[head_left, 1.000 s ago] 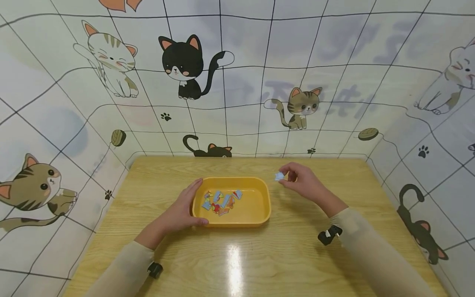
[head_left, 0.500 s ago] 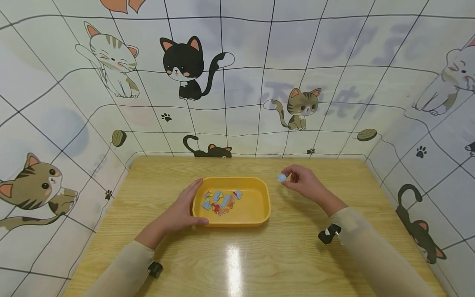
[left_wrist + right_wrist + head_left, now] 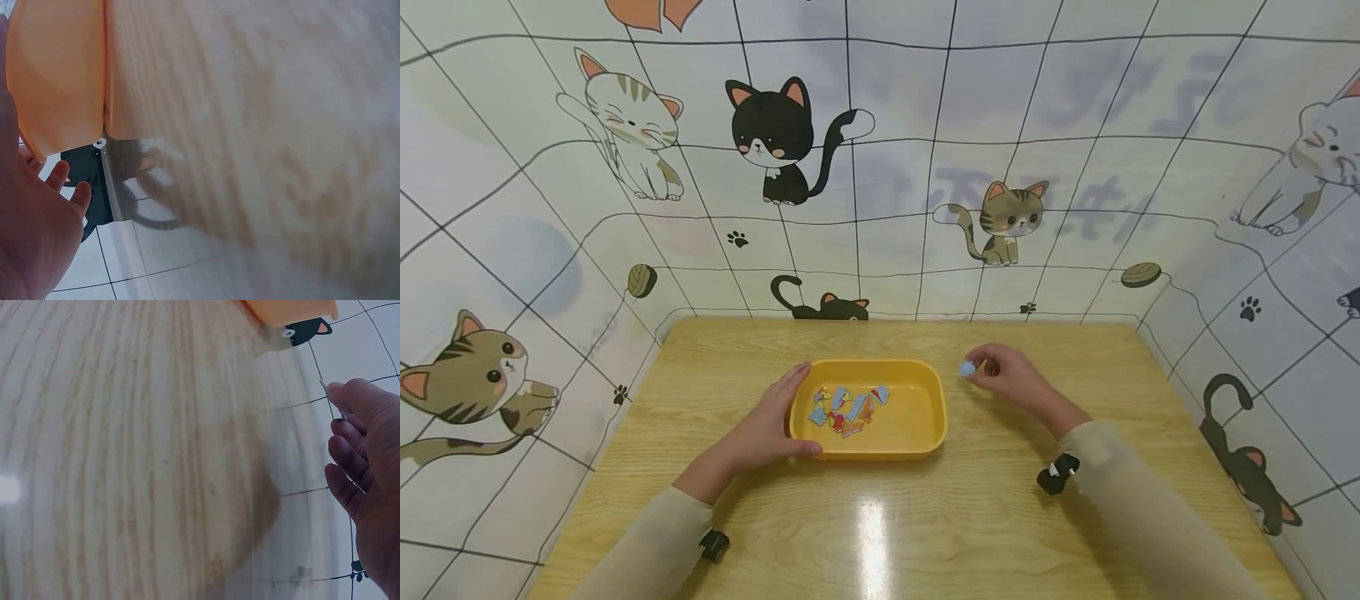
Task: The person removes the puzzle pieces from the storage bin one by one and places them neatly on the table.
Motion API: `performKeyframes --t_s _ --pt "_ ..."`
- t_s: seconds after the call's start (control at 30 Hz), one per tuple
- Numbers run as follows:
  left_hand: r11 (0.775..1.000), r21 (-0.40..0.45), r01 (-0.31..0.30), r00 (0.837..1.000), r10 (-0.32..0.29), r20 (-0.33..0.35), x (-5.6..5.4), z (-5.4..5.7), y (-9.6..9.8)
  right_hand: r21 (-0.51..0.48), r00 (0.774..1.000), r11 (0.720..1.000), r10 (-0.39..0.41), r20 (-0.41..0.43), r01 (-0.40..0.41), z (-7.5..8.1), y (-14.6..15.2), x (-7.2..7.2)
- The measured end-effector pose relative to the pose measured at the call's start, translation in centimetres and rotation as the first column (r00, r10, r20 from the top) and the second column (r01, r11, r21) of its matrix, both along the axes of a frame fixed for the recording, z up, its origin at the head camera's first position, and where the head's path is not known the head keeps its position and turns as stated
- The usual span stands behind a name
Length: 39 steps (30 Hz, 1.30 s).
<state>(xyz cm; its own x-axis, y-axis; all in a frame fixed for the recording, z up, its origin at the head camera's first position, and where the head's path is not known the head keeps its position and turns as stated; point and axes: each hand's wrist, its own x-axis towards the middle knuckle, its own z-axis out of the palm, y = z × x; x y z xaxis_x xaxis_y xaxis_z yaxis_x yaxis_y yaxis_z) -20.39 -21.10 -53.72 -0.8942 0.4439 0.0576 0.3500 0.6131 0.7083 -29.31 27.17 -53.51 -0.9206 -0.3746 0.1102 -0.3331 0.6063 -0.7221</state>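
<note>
In the head view a yellow tray [image 3: 910, 451] stands on the table, with several small puzzle pieces [image 3: 856, 406] in blue, red and orange lying in its left half. My left hand [image 3: 763, 427] grips the tray's left end, thumb at the front corner and fingers at the back corner. To the right of the tray, my right hand [image 3: 1011, 377] pinches a light blue puzzle piece [image 3: 967, 368] between thumb and fingers. The right wrist view shows that piece [image 3: 324, 386] edge-on as a thin sliver beside the thumb.
The wooden table [image 3: 760, 517] meets walls printed with cats and a grid at its back and sides. A bright light reflection [image 3: 873, 550] lies on the tabletop in front of the tray.
My right hand has come slightly down toward the front with the blue puzzle piece, tilting it a little. The left hand and the tray have stayed in place.
</note>
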Motion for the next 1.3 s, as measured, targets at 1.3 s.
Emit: performKeyframes --t_s 1.3 --pt "1.000 -0.007 -0.012 1.000 0.012 0.009 0.1 0.0 0.0 0.036 0.988 0.999 0.021 0.151 -0.027 -1.9 -0.6 -0.4"
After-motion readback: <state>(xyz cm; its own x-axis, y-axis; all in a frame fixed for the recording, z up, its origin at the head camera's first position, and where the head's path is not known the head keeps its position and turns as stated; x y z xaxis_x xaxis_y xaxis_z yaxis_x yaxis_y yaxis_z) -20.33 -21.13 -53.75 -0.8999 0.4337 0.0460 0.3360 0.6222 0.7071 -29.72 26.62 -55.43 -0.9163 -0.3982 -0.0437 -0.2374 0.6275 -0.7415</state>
